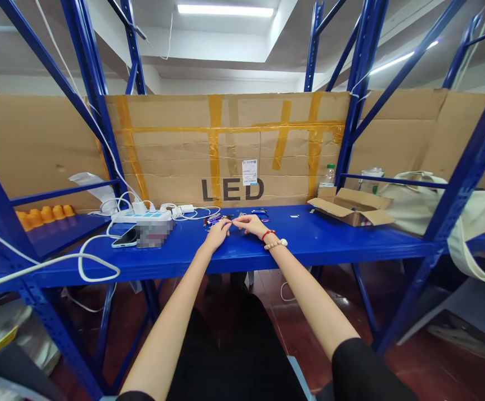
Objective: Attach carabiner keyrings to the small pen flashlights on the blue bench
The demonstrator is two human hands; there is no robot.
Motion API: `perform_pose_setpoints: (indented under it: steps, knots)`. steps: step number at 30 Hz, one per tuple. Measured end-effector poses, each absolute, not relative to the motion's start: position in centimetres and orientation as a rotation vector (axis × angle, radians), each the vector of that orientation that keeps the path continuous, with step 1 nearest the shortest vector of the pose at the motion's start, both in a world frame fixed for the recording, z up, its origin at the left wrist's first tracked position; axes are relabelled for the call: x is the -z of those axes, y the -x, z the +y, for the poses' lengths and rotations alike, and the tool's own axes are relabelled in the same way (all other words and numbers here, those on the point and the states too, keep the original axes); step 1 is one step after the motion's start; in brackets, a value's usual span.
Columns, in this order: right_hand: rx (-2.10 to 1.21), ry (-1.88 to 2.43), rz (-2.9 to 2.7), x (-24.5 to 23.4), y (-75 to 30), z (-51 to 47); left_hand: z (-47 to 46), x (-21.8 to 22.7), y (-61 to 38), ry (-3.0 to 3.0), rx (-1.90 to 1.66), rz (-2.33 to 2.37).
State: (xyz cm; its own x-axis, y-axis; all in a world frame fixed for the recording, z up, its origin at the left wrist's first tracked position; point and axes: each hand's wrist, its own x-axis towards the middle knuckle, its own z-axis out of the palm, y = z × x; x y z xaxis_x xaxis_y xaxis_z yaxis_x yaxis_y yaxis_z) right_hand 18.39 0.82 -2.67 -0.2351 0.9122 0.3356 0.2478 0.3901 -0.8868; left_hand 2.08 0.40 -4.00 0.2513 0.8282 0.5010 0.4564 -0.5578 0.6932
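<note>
Over the blue shelf top, my left hand [219,234] and my right hand [251,224] meet with fingertips almost touching. Both are closed in a pinch. Whatever lies between the fingertips is too small to make out. Just behind my left hand are small shiny purple and blue pieces [212,220], partly covered by it. Beyond my right hand lies another small dark shiny piece [260,211]. A red bracelet and a beaded bracelet [276,244] circle my right wrist.
To the left are a white power strip [126,218] with plugs and cables, a phone [125,238] and a blurred-out item. An open cardboard box [351,207], a bottle [329,175] and a cloth bag [418,203] stand right. Cardboard [167,161] walls the back; blue posts flank the shelf.
</note>
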Motion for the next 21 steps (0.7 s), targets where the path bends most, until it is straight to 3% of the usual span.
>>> perform_pose_setpoints:
  steps: [21]
  knots:
    - [-0.816,0.888,-1.794,3.20,-18.19,1.35,0.09,3.73,-2.18,-2.082,-1.193,1.216]
